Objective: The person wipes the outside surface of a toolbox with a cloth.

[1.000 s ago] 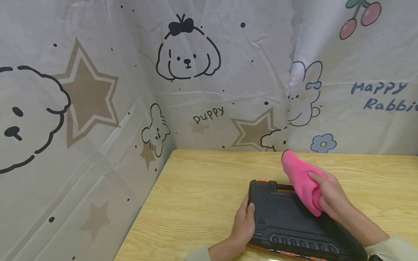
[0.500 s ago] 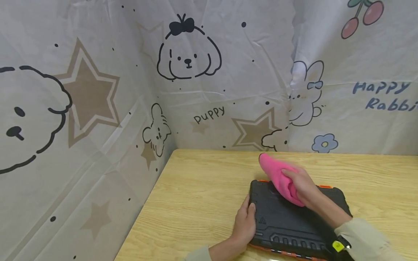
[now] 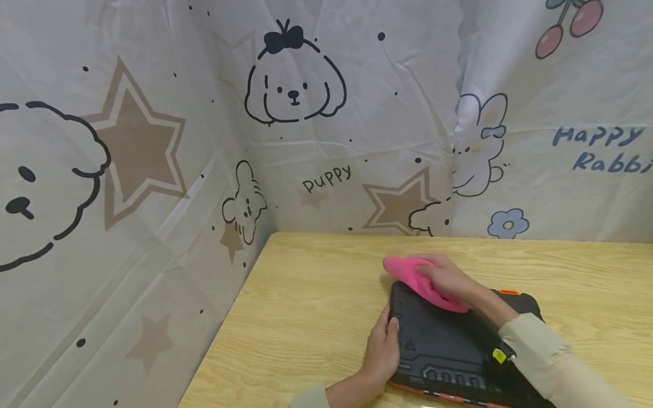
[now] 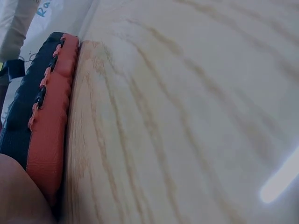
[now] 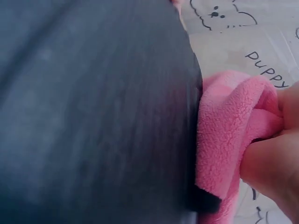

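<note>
A black plastic tool case (image 3: 439,345) with an orange lower half lies flat on the wooden table. My left hand (image 3: 381,348) grips its left edge, thumb on the lid's side. In the left wrist view, the case's orange side (image 4: 51,116) with its hinges shows beside part of that hand. My right hand (image 3: 449,277) holds a folded pink cloth (image 3: 415,277) over the far left corner of the case. Seen from the right wrist, the fluffy cloth (image 5: 229,126) is bunched between thumb and fingers, right at the edge of the dark lid (image 5: 93,116).
The light wood table (image 3: 296,306) extends left and behind the case. A printed curtain (image 3: 326,136) with puppies, stars and a rabbit hangs along the back and left edges. A dark wristband with a yellow tag (image 3: 499,356) sits at my right cuff.
My right hand has moved left with the pink cloth, from the case's right part across to its far left corner. My left hand and the case have stayed in place.
</note>
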### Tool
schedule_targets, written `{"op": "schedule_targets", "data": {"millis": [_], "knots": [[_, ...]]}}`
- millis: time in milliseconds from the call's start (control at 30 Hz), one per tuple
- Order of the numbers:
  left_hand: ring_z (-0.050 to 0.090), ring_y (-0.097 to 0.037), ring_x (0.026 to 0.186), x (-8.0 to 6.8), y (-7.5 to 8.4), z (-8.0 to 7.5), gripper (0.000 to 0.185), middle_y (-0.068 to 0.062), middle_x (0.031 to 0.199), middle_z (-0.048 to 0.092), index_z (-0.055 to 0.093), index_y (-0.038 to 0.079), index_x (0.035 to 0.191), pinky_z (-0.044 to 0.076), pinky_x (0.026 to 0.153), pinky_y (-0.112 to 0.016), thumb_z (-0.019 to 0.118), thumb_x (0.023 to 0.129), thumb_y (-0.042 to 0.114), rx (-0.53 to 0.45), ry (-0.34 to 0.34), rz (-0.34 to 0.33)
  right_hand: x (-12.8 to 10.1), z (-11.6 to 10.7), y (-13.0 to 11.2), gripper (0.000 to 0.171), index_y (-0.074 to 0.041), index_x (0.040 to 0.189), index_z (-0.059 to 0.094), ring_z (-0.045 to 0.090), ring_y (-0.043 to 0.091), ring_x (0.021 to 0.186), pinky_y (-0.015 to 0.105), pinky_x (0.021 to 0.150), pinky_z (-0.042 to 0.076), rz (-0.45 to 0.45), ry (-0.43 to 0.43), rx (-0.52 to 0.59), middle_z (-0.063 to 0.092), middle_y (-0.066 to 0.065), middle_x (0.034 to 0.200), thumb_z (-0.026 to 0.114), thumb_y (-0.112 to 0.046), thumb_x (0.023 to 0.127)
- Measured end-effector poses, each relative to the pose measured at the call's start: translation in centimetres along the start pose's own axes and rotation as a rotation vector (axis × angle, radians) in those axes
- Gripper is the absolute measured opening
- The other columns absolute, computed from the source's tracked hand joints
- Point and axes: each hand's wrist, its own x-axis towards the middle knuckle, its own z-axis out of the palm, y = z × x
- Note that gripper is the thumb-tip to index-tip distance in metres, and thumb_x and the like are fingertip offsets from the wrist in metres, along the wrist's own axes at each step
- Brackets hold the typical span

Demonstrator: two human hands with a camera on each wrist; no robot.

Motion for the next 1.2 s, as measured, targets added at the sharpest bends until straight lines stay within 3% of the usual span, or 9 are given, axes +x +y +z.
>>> {"op": "schedule_targets", "data": {"millis": [100,367,733,933,1200], "knots": [[0.025,-0.033,0.146,0.0,-0.1,0.0,0.057,-0.016,0.159,0.030,0.025,0.001,0.157,0.020,0.117,-0.054,0.036,0.110,0.031,-0.008,-0.006,-0.008,0.6,0.1,-0.2,0.037,0.003,0.137,0.057,0.049,0.031,0.123,0.046,0.102,0.040,-0.041,-0.068,-0.110,0.056,0.019,0.136,0.044,-0.011,0.105],[0.027,-0.032,0.145,0.0,-0.2,0.2,0.057,-0.016,0.158,0.032,0.027,0.000,0.156,0.021,0.117,-0.054,0.037,0.110,0.031,0.000,0.007,0.001,2.0,0.3,-0.8,0.030,-0.005,0.123,0.067,0.053,0.029,0.114,0.049,0.099,0.041,-0.096,-0.178,-0.287,0.063,0.011,0.123,0.046,-0.007,0.102],[0.027,-0.032,0.145,0.1,0.1,0.1,0.056,-0.016,0.158,0.033,0.027,0.000,0.156,0.022,0.116,-0.054,0.037,0.110,0.030,0.002,0.014,-0.009,2.4,-0.8,-1.7,0.027,-0.012,0.118,0.068,0.053,0.026,0.108,0.045,0.093,0.043,-0.063,-0.263,-0.371,0.063,0.006,0.116,0.047,-0.007,0.102],[0.024,-0.032,0.146,0.1,0.3,0.2,0.056,-0.016,0.159,0.030,0.025,0.000,0.157,0.020,0.117,-0.054,0.035,0.110,0.029,-0.021,-0.003,0.012,2.3,-1.7,-1.9,0.027,-0.010,0.117,0.069,0.055,0.031,0.116,0.053,0.100,0.042,-0.127,-0.288,-0.483,0.064,0.009,0.120,0.048,-0.005,0.101],[0.025,-0.034,0.146,-0.1,0.3,0.3,0.055,-0.016,0.158,0.032,0.027,0.000,0.156,0.021,0.117,-0.055,0.036,0.110,0.028,-0.001,0.020,0.007,1.2,-3.7,-1.4,0.024,-0.013,0.116,0.067,0.053,0.029,0.112,0.051,0.096,0.043,0.010,-0.304,-0.485,0.060,0.010,0.122,0.047,-0.011,0.103]]}}
